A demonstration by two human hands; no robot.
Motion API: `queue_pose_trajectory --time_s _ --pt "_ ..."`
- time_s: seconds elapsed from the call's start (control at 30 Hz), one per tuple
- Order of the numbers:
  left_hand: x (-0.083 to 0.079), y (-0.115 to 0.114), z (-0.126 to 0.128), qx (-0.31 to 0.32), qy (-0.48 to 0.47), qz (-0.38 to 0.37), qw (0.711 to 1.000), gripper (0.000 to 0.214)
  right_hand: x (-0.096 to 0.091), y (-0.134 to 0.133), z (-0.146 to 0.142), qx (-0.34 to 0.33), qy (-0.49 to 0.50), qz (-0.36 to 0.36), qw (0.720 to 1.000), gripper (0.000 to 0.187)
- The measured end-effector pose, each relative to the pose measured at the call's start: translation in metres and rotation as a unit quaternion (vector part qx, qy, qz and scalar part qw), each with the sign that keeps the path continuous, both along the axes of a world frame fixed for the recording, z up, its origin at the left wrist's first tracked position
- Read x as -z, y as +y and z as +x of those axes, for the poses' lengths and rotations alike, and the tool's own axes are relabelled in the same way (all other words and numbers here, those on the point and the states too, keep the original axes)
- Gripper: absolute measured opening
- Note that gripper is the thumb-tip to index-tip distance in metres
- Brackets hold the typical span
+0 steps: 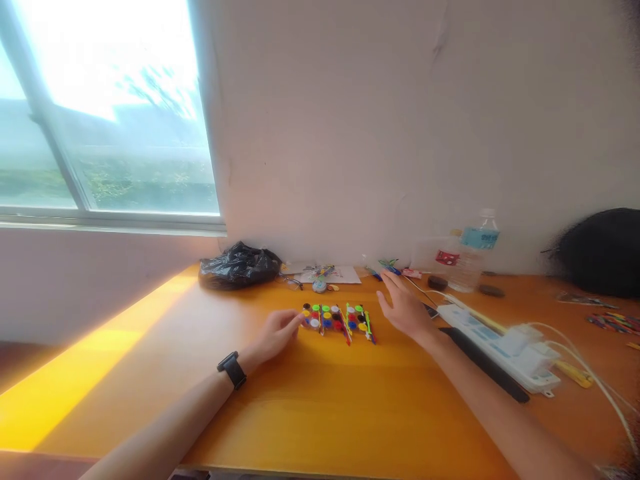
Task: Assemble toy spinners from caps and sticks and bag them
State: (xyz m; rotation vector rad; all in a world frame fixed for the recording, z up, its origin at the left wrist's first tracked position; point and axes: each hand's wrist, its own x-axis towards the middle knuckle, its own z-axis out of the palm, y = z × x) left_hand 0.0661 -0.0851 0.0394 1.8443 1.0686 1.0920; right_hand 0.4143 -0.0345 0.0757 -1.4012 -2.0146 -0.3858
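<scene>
A small block of coloured round button-like pieces [327,317] lies on the table, in rows of black, green, white, yellow, red and blue. Several thin coloured sticks [369,325] with pointed ends lie among and across the rows. My left hand [277,333], with a dark watch on its wrist, is at the block's left edge. Its thumb and fingers come together there, pinching that edge; the fingertips are partly hidden. To the right of the block, my right hand [400,308] hovers with fingers stretched out, holding nothing, apart from the pieces.
Behind lie a black plastic bag [240,265], a paper sheet [349,274] with small parts, and a clear bottle [470,260]. A white power strip [500,350] with cables and a long black strip [485,363] lie beside my right forearm. A colourful pile [615,323] sits far right.
</scene>
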Motion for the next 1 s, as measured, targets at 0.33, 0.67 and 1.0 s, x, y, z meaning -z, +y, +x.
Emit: queue_pose_trajectory --time_s 0.33,0.67,1.0 --pt "0.005 0.002 -0.001 -0.024 -0.023 0.064 0.997 0.044 -0.006 -0.033 -0.010 -0.194 0.291 -0.054 0.935 0.044" --pt "-0.016 -0.002 -0.009 0.081 -0.152 -0.058 0.983 0.050 -0.012 -0.095 -0.078 -0.291 0.519 -0.356 0.721 0.052" --pt "-0.070 0.005 -0.082 0.014 -0.012 -0.049 0.999 0.041 0.004 -0.132 -0.080 -0.360 0.306 -0.531 0.704 0.055"
